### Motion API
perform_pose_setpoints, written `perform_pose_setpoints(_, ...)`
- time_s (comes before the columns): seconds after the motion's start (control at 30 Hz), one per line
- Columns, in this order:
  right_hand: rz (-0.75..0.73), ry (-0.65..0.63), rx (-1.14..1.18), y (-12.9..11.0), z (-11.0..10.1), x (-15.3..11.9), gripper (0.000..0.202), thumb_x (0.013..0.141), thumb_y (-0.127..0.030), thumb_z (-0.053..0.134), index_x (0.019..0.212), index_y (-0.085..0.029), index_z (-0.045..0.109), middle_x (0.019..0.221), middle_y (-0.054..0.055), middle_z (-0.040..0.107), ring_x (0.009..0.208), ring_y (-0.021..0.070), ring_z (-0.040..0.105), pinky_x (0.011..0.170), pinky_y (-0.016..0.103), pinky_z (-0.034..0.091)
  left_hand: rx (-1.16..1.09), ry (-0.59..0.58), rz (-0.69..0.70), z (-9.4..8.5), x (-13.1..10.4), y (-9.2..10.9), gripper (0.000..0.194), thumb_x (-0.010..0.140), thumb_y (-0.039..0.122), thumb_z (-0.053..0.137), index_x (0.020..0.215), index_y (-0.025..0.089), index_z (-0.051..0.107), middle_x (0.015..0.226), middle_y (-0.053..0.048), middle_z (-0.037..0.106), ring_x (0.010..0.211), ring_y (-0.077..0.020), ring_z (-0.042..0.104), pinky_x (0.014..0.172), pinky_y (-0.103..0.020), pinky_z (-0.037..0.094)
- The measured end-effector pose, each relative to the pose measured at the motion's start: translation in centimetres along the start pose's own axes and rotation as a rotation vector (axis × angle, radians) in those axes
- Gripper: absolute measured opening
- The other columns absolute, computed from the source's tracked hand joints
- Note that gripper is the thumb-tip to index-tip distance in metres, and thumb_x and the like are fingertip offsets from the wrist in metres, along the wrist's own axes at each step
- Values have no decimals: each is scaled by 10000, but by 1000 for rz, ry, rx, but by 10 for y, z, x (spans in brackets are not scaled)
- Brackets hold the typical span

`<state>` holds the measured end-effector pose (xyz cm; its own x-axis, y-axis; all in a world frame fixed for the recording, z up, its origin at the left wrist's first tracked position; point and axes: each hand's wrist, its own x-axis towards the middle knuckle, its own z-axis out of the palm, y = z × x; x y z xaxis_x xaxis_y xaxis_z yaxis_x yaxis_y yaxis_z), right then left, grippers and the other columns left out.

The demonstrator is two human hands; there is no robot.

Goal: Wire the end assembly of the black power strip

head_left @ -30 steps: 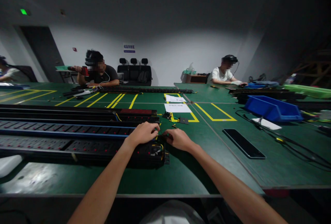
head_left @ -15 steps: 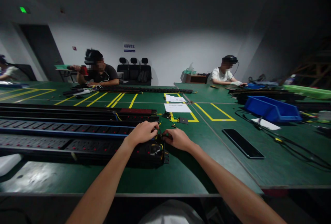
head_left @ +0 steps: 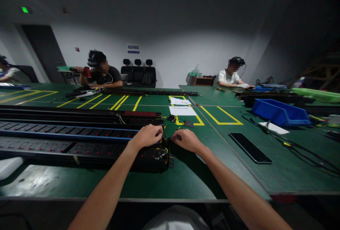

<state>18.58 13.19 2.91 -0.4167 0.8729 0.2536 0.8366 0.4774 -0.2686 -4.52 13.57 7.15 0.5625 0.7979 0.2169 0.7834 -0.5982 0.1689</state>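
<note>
Long black socket strips with red dots lie side by side on the green table. My left hand point(head_left: 149, 136) rests over the right end of the blue-edged strip point(head_left: 106, 133), its fingers closed around something too small to make out. Just right of that end, my right hand point(head_left: 185, 139) is pinched, and what it holds, if anything, is hidden by the fingers. The nearest strip point(head_left: 106, 149) has an open right end with wires showing. Beyond my hands, a small black plate point(head_left: 188, 124) with a yellow-green wire lies on the table.
A phone point(head_left: 250, 147), black cables point(head_left: 288, 144) and a blue bin point(head_left: 280, 112) are on the right. White papers point(head_left: 182, 111) lie ahead, and a white object point(head_left: 10, 168) is at the left edge. Several people sit farther back, one holding a red tool point(head_left: 86, 72).
My right hand has shifted slightly right, away from the strip's end. My left hand has stayed almost where it was.
</note>
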Motion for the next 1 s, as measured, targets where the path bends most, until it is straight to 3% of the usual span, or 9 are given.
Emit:
perform_pose_setpoints(0.47, -32, -54, -39, -2, 7, -2, 193, 921, -350, 576, 972, -241, 726, 808, 20, 711, 689, 148, 595, 576, 243, 287, 33, -32, -30, 2, 1, -1, 307, 949, 388, 457, 866, 223, 703, 884, -61, 735, 842, -220, 688, 742, -281, 475)
perform_pose_setpoints(1.0, -8, -79, -16, -7, 8, -2, 257, 934, -413, 605, 1111, -242, 681, 832, 25, 716, 754, 168, 646, 615, 246, 321, 31, -41, -50, 0, 1, 2, 438, 992, 487, 376, 891, 214, 704, 921, -81, 740, 884, -241, 695, 754, -293, 487)
